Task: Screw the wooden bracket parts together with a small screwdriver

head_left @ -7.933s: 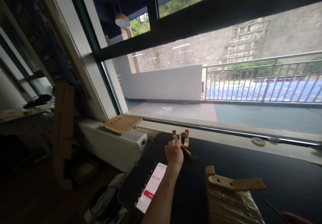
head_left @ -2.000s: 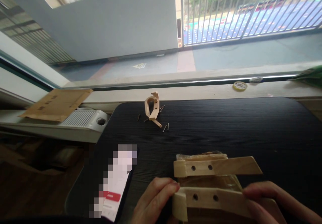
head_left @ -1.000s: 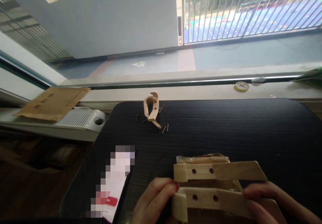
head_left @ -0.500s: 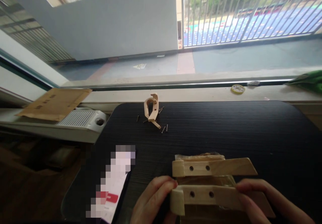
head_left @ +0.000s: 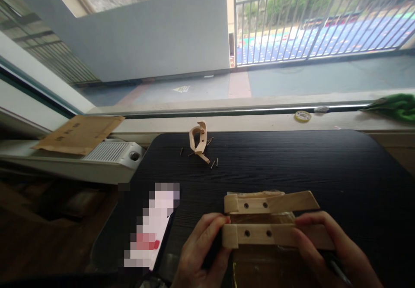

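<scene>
Near wooden bar (head_left: pixel 275 235) lies lengthwise left-to-right at the black table's (head_left: pixel 324 167) near edge, left hand (head_left: pixel 202 253) pinching its left end, right hand (head_left: pixel 327 249) closed over its right, twin bar (head_left: pixel 270 202) just behind.

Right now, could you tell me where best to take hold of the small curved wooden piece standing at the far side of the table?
Probably from above, pinching the upright flat arm of the curved wooden piece: it stands clear, while loose screws lie around its base.

Blurred phone, cropped hands

The phone (head_left: pixel 152 232) screen is pixelated; both wrists and the wrapped bundle (head_left: pixel 259 270) run off the bottom edge.
</scene>
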Motion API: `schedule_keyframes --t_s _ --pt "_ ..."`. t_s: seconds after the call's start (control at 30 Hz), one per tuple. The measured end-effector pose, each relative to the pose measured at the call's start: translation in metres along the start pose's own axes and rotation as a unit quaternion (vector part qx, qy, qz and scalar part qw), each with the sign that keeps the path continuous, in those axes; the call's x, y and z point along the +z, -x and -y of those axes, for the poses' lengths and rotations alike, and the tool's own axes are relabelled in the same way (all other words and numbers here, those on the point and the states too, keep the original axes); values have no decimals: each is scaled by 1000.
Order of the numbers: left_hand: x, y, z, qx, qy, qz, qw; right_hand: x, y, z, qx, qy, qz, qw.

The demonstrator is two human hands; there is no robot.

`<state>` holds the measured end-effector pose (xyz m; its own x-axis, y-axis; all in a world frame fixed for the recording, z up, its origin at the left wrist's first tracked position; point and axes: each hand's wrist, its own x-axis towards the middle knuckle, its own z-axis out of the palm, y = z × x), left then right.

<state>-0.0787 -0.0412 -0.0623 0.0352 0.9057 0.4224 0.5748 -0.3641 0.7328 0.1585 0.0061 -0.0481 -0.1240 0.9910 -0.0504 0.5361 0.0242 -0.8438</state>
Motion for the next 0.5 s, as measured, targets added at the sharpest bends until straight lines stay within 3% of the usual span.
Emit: schedule_keyframes --t_s 0.13,0.33,0.43,0.5 --pt "4 0 2 -7 -1 6 1000 3 -1 -5 -15 14 -23 1000" --pt "-2 2 -15 -57 -44 3 997 9 -6 -10 -7 25 -36 999" --pt "-15 -4 -17 -75 -106 -51 990 11 -9 -16 5 25 -31 999" --pt "-22 -17 -11 -88 -163 -130 974 12 -10 -18 0 19 -29 999"
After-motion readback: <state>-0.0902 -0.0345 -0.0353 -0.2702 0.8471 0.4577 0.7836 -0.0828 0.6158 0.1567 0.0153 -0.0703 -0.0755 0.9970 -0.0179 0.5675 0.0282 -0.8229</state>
